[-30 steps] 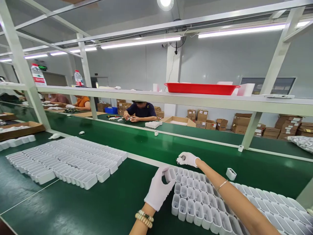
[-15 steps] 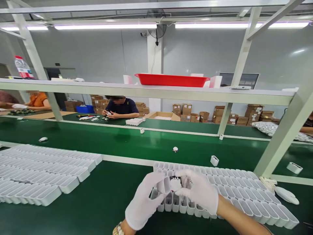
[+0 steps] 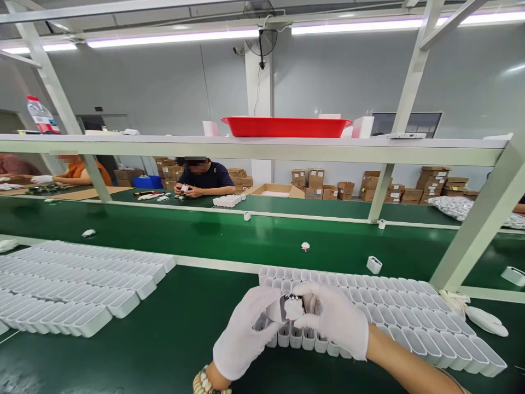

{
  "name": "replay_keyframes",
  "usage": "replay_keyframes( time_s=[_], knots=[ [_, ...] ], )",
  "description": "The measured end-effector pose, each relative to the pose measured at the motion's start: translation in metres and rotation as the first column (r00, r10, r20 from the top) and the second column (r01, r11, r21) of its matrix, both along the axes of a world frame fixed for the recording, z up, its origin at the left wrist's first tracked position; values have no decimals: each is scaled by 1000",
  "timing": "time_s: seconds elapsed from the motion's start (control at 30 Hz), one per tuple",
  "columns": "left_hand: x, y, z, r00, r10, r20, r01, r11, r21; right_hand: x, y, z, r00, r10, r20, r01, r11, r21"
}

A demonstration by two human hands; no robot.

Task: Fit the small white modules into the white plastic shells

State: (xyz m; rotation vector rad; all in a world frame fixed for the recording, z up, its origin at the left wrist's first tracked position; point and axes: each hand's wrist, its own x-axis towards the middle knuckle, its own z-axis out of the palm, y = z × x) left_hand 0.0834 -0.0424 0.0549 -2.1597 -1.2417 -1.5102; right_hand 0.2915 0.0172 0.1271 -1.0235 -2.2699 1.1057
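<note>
My left hand [image 3: 248, 331], in a white glove, is closed around a white plastic casing [image 3: 276, 311] tilted with its open end to the right. My right hand [image 3: 334, 320], also gloved, pinches a small dark circuit board with a round white part [image 3: 294, 307] on it. The board's edge meets the mouth of the casing; whether it is inside cannot be made out. Below and behind both hands stand rows of white open casings [image 3: 410, 317], several with dark pieces inside.
More rows of white casings [image 3: 77, 295] lie at the left. Beyond runs a green belt [image 3: 197, 232] carrying a small board with a white top [image 3: 305, 247] and a white casing [image 3: 374, 265]. A shelf [image 3: 164, 146] holds a red tray [image 3: 287, 127]. A co-worker [image 3: 205, 178] sits opposite.
The circuit board and casing have come closer together, edge to mouth. Pieces on the green belt have shifted to the right. My view has tilted slightly.
</note>
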Motion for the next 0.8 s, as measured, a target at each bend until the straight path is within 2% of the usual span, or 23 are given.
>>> replay_keyframes(
  time_s=[0.13, 0.27, 0.43, 0.53, 0.8],
  knots=[
    [1, 0, 1, 1000, 15, -5, -15, 1000, -13, -1, -5, 6, 997, 1, 82, -5, 999, 50],
    [1, -1, 2, 1000, 7, -12, -7, 1000, -4, -3, -10, 11, 996, 48, 79, -56, 993, 107],
    [1, -1, 0, 999, 7, -45, -8, 1000, -25, -5, -15, 13, 995, 56, 87, -61, 996, 66],
    [2, -1, 0, 999, -6, -52, 5, 1000, -31, -5, -17, 11, 992, 51, 112, -61, 994, 88],
    [6, -4, 4, 999, -33, 9, 34, 997, -72, -5, -17, 11, 989, 80, 127, -92, 991, 98]
  ],
)
